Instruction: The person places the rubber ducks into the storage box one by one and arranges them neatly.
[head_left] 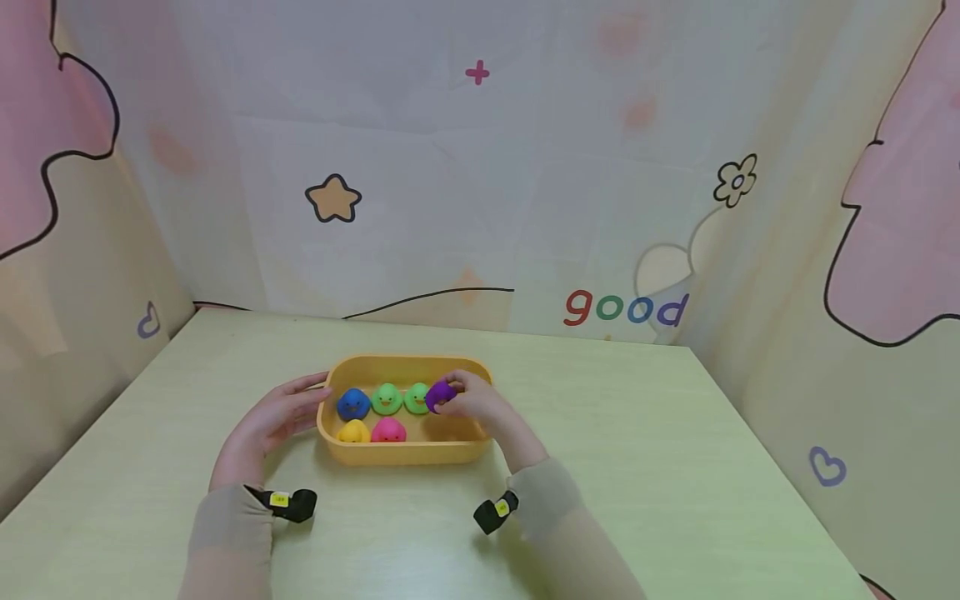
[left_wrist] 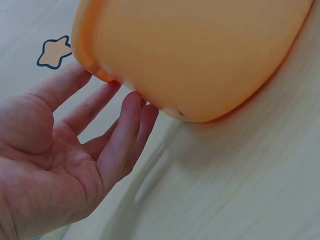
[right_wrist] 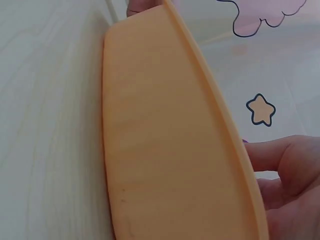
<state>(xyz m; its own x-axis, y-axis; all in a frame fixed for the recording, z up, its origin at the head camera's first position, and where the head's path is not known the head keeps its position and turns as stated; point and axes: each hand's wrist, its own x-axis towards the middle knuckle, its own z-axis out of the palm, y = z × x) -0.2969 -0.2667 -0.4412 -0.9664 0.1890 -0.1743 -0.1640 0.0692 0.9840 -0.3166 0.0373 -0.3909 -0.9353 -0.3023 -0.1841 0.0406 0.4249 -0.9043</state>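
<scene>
A yellow-orange plastic tub (head_left: 406, 454) stands on the table, with small duck toys in it. My right hand (head_left: 483, 403) reaches over its right end and pinches a purple duck (head_left: 438, 396) inside the walls. Left of that sit two green ducks (head_left: 387, 398) and a blue duck (head_left: 353, 404). A yellow duck (head_left: 354, 432) and a pink duck (head_left: 388, 431) lie along the front wall, their lower parts hidden. At the tub's left end my left hand (left_wrist: 70, 145) touches the outer wall with fairly straight fingers. In the right wrist view the tub wall hides most of the purple duck.
The pale wooden table (head_left: 637, 467) extends around the tub on all sides. Printed cloth walls (head_left: 480, 183) with a star and the word "good" rise at its back and sides. Each wrist carries a black camera on a strap (head_left: 497, 511).
</scene>
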